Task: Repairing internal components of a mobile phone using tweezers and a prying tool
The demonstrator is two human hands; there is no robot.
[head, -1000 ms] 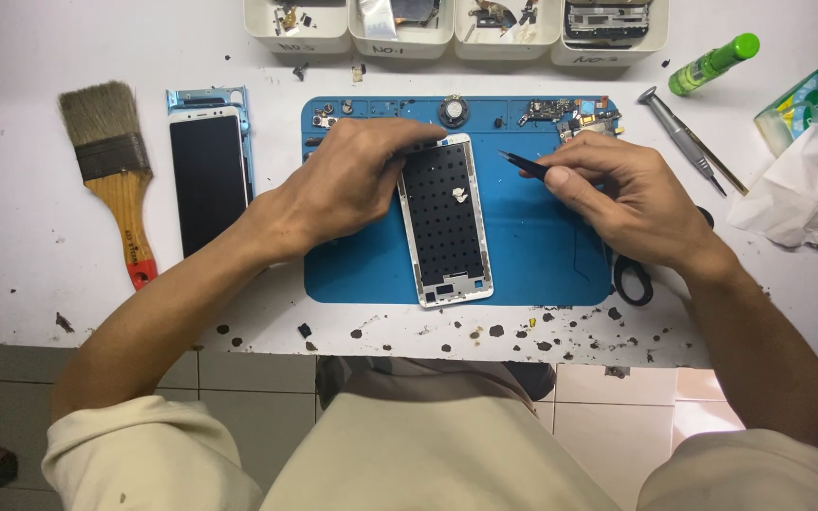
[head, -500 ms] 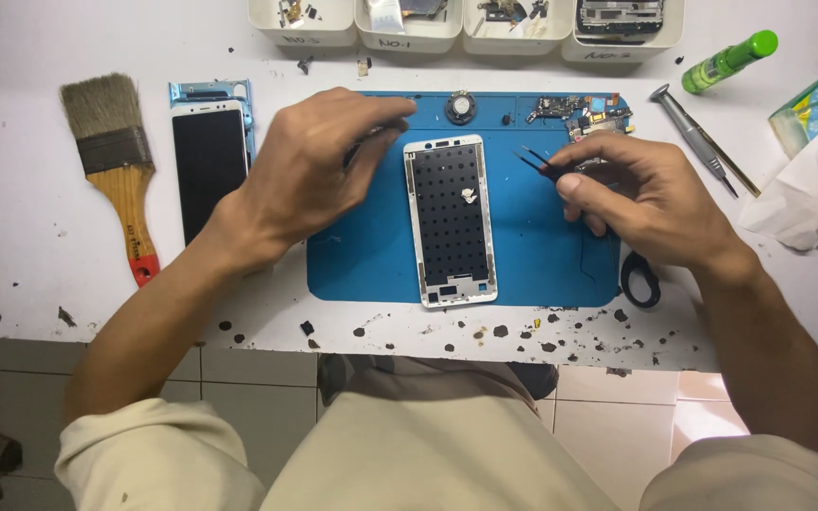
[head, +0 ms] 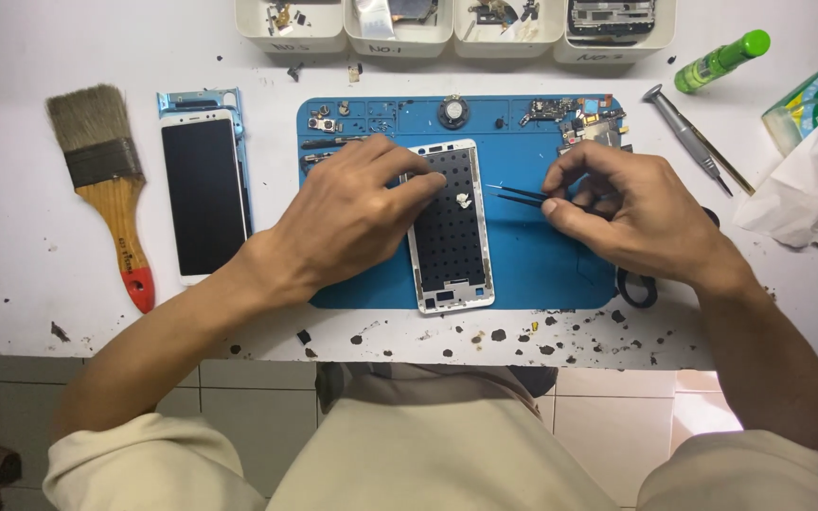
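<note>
The white table [head: 30, 303] is pretty beat up, with dark chips and specks all along its front edge. A blue work mat [head: 542, 265] sits in the middle. Left of it lie a phone [head: 203, 194] (screen up, white-framed) and a wooden-handled paintbrush [head: 106, 185]. Four white parts trays [head: 452, 38] line the back edge. Off to the right: a green bottle [head: 720, 61], a screwdriver [head: 684, 132] and crumpled tissue [head: 811, 189].
</note>
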